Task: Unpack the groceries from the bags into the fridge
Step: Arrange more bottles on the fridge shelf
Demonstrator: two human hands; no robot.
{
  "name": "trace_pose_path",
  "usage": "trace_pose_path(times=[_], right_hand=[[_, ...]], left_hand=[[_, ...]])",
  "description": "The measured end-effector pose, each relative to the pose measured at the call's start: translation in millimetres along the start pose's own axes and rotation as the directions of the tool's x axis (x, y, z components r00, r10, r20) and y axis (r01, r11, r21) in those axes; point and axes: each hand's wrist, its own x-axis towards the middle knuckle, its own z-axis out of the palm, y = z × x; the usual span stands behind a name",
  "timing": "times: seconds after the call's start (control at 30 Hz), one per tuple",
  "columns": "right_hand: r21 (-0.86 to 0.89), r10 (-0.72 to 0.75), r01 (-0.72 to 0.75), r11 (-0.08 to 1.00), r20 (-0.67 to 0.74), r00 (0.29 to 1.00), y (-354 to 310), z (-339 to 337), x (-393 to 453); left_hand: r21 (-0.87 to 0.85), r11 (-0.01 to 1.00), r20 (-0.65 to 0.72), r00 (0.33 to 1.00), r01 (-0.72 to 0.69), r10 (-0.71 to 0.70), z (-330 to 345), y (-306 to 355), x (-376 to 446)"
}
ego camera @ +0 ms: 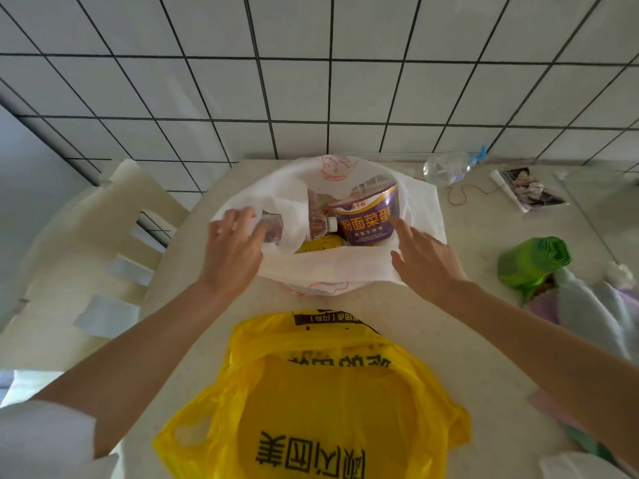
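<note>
A white bag (420, 209) with red print stands open on the table. Inside it are a purple instant-noodle cup (366, 219), a clear plastic bottle (320, 226) with a white cap, and something yellow (321, 244) at the bottom. My left hand (233, 247) grips the bag's left handle and pulls it aside. My right hand (427, 261) hovers over the bag's right rim with fingers spread, the index finger touching the noodle cup. A yellow plastic bag (325, 402) with black lettering lies flat on the table nearer to me.
The beige table (463, 326) stands against a white tiled wall. A pale chair (114, 236) is at its left. On the right lie an empty clear bottle (446, 167), a booklet (527, 188), a green bag roll (532, 261) and pastel cloths (587, 312).
</note>
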Motion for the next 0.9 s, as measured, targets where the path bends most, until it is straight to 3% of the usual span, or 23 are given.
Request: trace_pose_path(times=[0.07, 0.13, 0.2, 0.3, 0.4, 0.5, 0.57, 0.77, 0.9], right_hand=[[-0.071, -0.094, 0.094, 0.993, -0.005, 0.996, -2.5, 1.2, 10.6], [-0.112, -0.174, 0.182, 0.977, 0.080, 0.981, -4.3, 7.5, 20.7], [-0.088, -0.263, 0.283, 0.955, 0.190, 0.946, -8.1, 16.5, 26.3], [-0.081, -0.294, 0.329, 0.941, 0.290, 0.911, -10.3, 27.7, 29.3], [-0.162, -0.286, 0.345, 0.924, 0.302, 0.909, -6.1, 32.5, 27.1], [-0.154, -0.256, 0.319, 0.935, 0.327, 0.910, -3.9, 34.3, 18.3], [-0.181, -0.325, 0.392, 0.902, 0.315, 0.892, -4.1, 39.7, 5.7], [-0.258, -0.407, 0.503, 0.825, 0.346, 0.845, 1.9, 70.3, -34.0], [-0.236, -0.354, 0.479, 0.845, 0.424, 0.833, 5.3, 84.0, -48.4]], left_hand=[[-0.004, 0.954, 0.046, 0.953, -0.299, 0.298, -0.7, 13.6, 14.9], [-0.034, 0.861, 0.225, 0.836, -0.507, 0.501, -0.4, 26.9, 26.7], [-0.029, 0.820, 0.440, 0.729, -0.572, 0.525, 3.2, 32.1, 36.2], [0.037, 0.786, 0.556, 0.666, -0.617, 0.497, 6.7, 27.8, 48.1], [0.140, 0.817, 0.535, 0.737, -0.559, 0.412, 5.1, 9.6, 53.9], [0.150, 0.933, 0.496, 0.841, -0.327, 0.215, 4.0, -20.8, 45.6], [0.136, 0.972, 0.475, 0.874, -0.194, 0.107, 8.4, -43.4, 30.4], [0.096, 0.994, 0.449, 0.889, 0.047, -0.085, 30.3, -68.1, -14.4], [0.014, 0.997, 0.434, 0.898, 0.080, -0.079, 42.4, -62.5, -31.5]])
